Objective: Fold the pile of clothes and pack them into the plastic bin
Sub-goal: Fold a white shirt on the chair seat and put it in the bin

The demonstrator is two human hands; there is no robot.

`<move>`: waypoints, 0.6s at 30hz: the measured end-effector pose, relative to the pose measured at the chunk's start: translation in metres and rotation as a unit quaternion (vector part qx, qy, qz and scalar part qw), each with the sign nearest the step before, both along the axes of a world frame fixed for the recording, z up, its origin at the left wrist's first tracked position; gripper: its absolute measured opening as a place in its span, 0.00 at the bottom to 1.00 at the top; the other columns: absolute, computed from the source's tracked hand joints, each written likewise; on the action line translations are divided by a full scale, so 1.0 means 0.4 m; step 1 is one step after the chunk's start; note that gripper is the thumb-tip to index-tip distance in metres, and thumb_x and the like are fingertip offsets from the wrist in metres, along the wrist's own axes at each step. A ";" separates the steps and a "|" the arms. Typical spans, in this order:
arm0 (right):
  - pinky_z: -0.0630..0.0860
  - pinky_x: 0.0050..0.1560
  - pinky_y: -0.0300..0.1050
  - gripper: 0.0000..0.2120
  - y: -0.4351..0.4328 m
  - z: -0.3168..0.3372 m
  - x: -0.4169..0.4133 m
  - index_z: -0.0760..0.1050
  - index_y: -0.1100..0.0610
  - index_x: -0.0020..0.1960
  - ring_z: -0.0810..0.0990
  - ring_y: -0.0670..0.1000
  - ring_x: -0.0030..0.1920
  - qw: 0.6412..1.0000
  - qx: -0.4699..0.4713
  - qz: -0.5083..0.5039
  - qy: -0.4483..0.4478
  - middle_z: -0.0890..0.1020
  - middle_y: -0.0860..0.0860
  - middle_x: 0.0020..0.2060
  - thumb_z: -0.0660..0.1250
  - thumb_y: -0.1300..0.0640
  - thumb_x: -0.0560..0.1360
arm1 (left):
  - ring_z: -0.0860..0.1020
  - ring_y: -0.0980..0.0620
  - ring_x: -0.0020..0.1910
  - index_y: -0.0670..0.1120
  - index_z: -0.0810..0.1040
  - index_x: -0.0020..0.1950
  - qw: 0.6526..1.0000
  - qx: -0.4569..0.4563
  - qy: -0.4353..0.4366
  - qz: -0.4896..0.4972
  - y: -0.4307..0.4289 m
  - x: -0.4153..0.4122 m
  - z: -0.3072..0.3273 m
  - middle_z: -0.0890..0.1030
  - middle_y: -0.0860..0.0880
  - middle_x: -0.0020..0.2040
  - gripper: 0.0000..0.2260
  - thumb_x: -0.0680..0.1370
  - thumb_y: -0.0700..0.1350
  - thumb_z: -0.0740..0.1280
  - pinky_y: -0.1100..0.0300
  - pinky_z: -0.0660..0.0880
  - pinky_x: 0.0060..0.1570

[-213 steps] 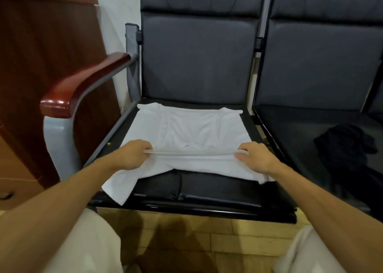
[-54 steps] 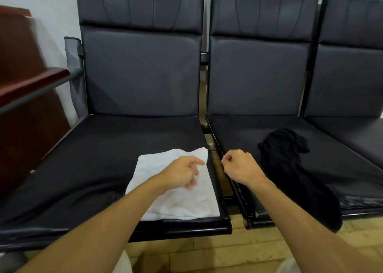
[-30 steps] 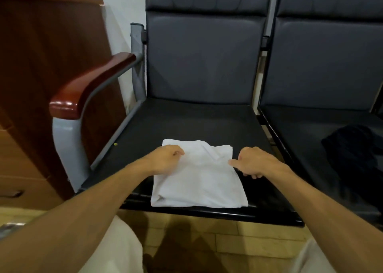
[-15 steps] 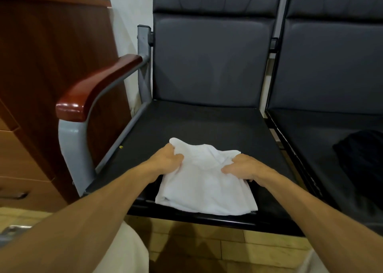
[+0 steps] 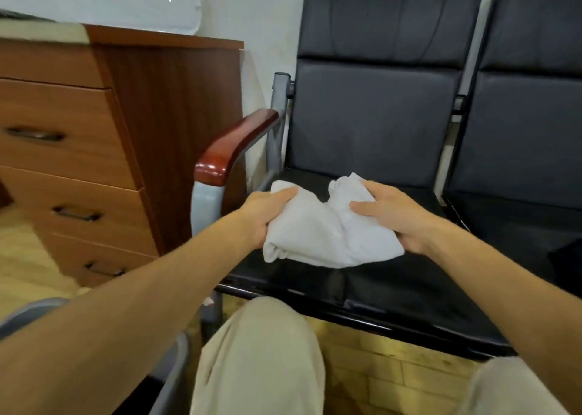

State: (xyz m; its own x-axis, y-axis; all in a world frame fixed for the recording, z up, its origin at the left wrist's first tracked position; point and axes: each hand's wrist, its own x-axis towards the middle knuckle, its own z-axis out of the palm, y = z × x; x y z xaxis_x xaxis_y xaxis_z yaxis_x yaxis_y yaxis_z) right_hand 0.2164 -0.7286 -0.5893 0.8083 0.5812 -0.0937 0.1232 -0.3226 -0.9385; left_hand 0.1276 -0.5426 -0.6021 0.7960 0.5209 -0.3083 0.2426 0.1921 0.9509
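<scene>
1. The left hand (image 5: 267, 217) has a closed grip on the left end of the folded white garment (image 5: 318, 235), with the thumb on top and the fingers curled beneath the cloth.
2. The right hand (image 5: 392, 214) has a like grip on the right end, with its thumb lying across the top toward the middle and its fingers wrapped under the edge.
3. The garment spans the gap between the two hands. It is bunched and sags in the middle, its far corners stand up past the thumbs, and its near edge hangs below both hands.
4. It is held over the front half of the black chair seat (image 5: 378, 288). Whether its lowest edge touches the seat cannot be told.
5. Just left of the left hand is a red-brown armrest (image 5: 234, 150) on a grey frame, with a wooden chest of drawers (image 5: 78, 150) beyond it.
6. To the right stands a second black chair (image 5: 522, 131). A dark garment (image 5: 567, 263) lies on its seat at the picture's edge, well apart from the hands.
7. Nearest the camera, a knee in beige trousers (image 5: 261, 358) shows above the pale floor (image 5: 393, 370).
</scene>
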 end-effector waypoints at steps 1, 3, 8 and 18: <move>0.78 0.50 0.43 0.22 0.036 0.019 -0.021 0.70 0.47 0.70 0.80 0.49 0.56 0.999 -0.002 0.020 -0.038 0.78 0.45 0.62 0.64 0.62 0.78 | 0.79 0.49 0.41 0.40 0.74 0.64 0.999 0.022 -0.023 0.015 0.028 -0.036 0.019 0.79 0.46 0.47 0.19 0.78 0.49 0.68 0.58 0.74 0.33; 0.77 0.49 0.39 0.24 0.115 0.051 -0.066 0.68 0.48 0.72 0.79 0.47 0.56 0.994 -0.003 0.052 -0.098 0.75 0.44 0.65 0.62 0.63 0.79 | 0.78 0.51 0.41 0.44 0.72 0.65 0.996 0.050 -0.057 0.041 0.084 -0.116 0.054 0.78 0.49 0.47 0.16 0.80 0.49 0.65 0.59 0.74 0.32; 0.72 0.44 0.29 0.24 0.332 0.055 -0.192 0.63 0.45 0.75 0.75 0.42 0.56 0.969 -0.033 0.157 -0.188 0.71 0.41 0.65 0.60 0.59 0.81 | 0.79 0.49 0.50 0.49 0.70 0.66 0.983 0.136 -0.062 0.110 0.237 -0.332 0.039 0.79 0.49 0.54 0.14 0.81 0.49 0.62 0.53 0.79 0.48; 0.64 0.62 0.40 0.21 0.689 -0.205 -0.498 0.64 0.50 0.75 0.67 0.51 0.70 0.896 -0.118 0.361 -0.231 0.69 0.47 0.71 0.58 0.58 0.82 | 0.79 0.55 0.50 0.52 0.66 0.61 0.965 0.122 -0.003 0.234 0.373 -0.815 -0.236 0.78 0.53 0.54 0.12 0.81 0.39 0.59 0.58 0.80 0.44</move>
